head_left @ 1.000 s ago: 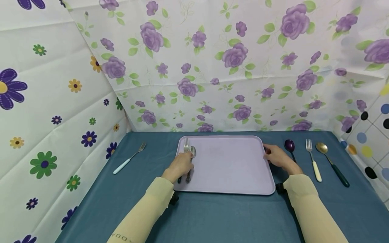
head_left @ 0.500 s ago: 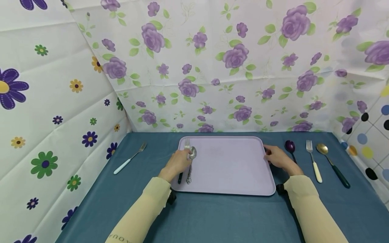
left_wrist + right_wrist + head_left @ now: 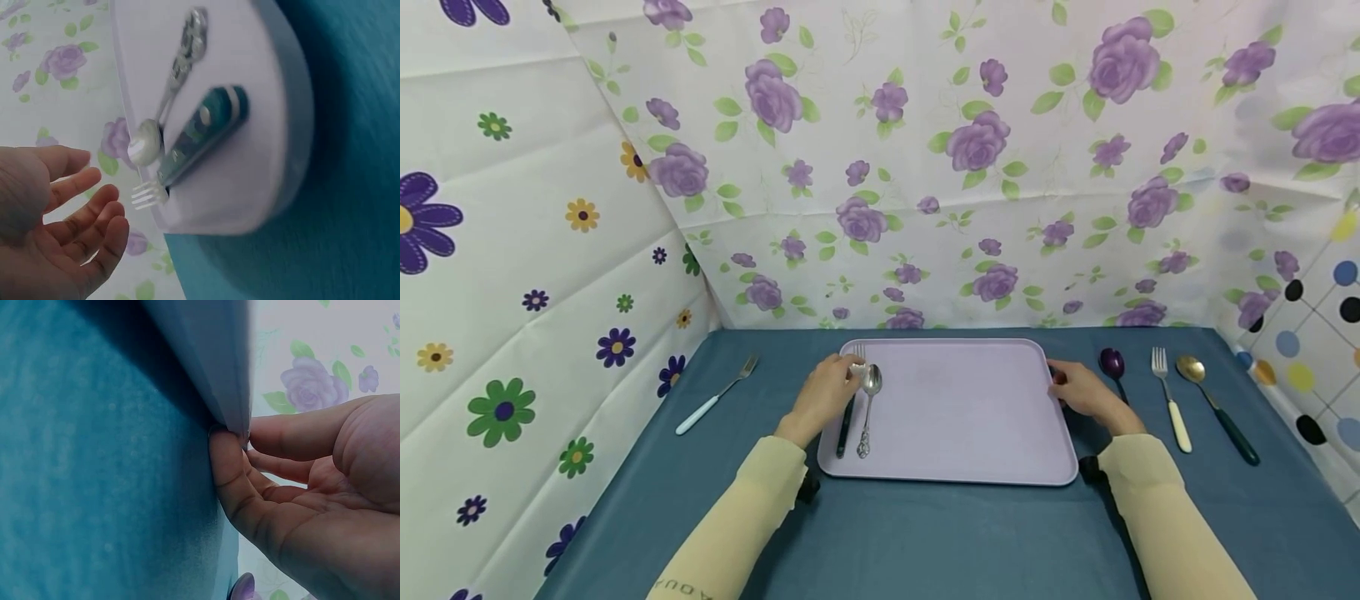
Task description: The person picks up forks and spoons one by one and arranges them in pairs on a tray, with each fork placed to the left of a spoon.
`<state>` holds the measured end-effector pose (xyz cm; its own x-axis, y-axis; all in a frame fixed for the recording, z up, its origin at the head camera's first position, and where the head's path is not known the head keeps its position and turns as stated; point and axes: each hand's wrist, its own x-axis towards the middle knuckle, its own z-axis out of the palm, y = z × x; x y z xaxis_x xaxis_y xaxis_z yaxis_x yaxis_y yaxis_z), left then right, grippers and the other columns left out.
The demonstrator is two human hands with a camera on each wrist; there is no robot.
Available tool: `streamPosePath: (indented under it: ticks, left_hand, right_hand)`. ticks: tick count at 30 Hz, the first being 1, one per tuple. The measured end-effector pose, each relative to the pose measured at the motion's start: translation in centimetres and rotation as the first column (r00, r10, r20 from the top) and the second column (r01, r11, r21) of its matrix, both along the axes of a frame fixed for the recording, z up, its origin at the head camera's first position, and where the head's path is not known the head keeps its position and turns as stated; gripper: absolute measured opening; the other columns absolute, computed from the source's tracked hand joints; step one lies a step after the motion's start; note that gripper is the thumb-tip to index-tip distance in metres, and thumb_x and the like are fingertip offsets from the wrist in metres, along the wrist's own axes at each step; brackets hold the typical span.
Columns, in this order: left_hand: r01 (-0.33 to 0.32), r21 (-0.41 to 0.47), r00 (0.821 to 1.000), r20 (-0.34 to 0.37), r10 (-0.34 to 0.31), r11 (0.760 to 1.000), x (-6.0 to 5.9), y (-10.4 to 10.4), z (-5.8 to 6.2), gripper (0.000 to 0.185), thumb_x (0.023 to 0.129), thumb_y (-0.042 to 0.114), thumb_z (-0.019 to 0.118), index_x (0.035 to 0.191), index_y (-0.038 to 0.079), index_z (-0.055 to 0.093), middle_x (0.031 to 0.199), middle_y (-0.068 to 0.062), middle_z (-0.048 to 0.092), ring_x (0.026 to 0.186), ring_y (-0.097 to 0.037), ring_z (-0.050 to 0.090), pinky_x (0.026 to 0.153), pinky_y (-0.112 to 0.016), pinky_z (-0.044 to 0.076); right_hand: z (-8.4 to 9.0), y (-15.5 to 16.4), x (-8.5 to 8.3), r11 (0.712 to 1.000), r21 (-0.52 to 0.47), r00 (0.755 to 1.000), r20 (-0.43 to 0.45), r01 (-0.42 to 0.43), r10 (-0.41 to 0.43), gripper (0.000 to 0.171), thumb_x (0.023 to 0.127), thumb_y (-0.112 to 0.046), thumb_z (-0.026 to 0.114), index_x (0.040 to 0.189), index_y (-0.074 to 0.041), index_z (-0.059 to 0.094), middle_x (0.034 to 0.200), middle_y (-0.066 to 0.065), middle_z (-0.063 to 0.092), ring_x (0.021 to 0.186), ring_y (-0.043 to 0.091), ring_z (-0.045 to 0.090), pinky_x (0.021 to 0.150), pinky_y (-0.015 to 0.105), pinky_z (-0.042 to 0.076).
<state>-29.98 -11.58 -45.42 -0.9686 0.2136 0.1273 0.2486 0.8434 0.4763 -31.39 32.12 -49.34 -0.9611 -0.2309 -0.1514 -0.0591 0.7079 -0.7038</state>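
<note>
A pale lilac tray [image 3: 962, 417] lies on the blue cloth. On its left side rest a silver spoon [image 3: 863, 421] with an ornate handle and, beside it, a fork [image 3: 846, 427] with a dark green handle. My left hand [image 3: 820, 396] hovers over the tray's left edge near the fork's tines, partly covering the fork in the head view. In the left wrist view its fingers are loosely bent, apart from both utensils, holding nothing. At the tray's right edge, my right hand [image 3: 1084, 392] pinches the rim between thumb and fingers, as the right wrist view shows.
To the left lies a fork [image 3: 707, 408] with a pale blue handle. Right of the tray are a dark purple spoon [image 3: 1112, 364], a cream-handled fork [image 3: 1177, 417] and a gold spoon [image 3: 1225, 417] with a green handle. Flowered cloth [image 3: 910, 167] hangs behind the table.
My left hand has let go of the spoon and fork on the tray and moved left, uncovering the spoon fully. The right hand stays at the tray's edge.
</note>
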Motion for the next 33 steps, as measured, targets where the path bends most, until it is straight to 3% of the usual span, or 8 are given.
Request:
streamPosePath:
  ticks: [9, 20, 24, 33]
  left_hand:
    - [-0.031, -0.016, 0.998, -0.058, 0.03, 0.999, -0.7, -0.9, -0.4, 0.032, 0.106, 0.026, 0.064, 0.131, 0.009, 0.072, 0.114, -0.015, 0.063, 0.103, -0.032, 0.06, 0.088, -0.051, 0.051]
    - [-0.06, -0.053, 0.995, -0.084, 0.055, 0.997, -1.3, -2.6, -1.5, 0.034, 0.106, 0.024, 0.063, 0.136, 0.008, 0.068, 0.123, -0.018, 0.063, 0.11, -0.036, 0.059, 0.094, -0.056, 0.045]
    - [-0.068, -0.036, 0.996, -0.065, 0.066, 0.997, -1.4, -3.1, -1.5, 0.035, 0.106, 0.024, 0.062, 0.137, 0.008, 0.066, 0.12, -0.018, 0.063, 0.109, -0.035, 0.059, 0.095, -0.055, 0.045]
    - [-0.092, -0.03, 0.996, 0.012, 0.092, 0.995, -1.7, -3.6, -1.9, 0.04, 0.107, 0.024, 0.062, 0.14, 0.003, 0.063, 0.113, -0.016, 0.063, 0.096, -0.028, 0.062, 0.084, -0.048, 0.052]
  right_hand:
    - [0.0, 0.1, -0.1, 1.0, -0.003, 1.0, -0.001, 0.004, -0.004, 0.059, 0.101, 0.001, 0.053, 0.153, 0.019, 0.031, 0.099, 0.02, 0.059, 0.083, 0.025, 0.062, 0.077, 0.039, 0.055]
    - [-0.1, 0.1, 0.0, 1.0, -0.003, 1.0, 0.003, 0.008, -0.008, 0.059, 0.102, 0.001, 0.053, 0.153, 0.019, 0.03, 0.1, 0.021, 0.06, 0.085, 0.027, 0.062, 0.08, 0.042, 0.057]
    - [0.0, 0.1, 0.0, 1.0, -0.002, 1.0, 0.007, 0.012, -0.012, 0.06, 0.102, 0.0, 0.054, 0.153, 0.019, 0.03, 0.101, 0.022, 0.06, 0.085, 0.026, 0.062, 0.08, 0.042, 0.057]
    - [0.0, 0.1, 0.0, 1.0, 0.007, 1.0, 0.0, 0.011, -0.011, 0.059, 0.102, 0.0, 0.054, 0.153, 0.018, 0.031, 0.099, 0.02, 0.06, 0.085, 0.027, 0.062, 0.08, 0.042, 0.057]
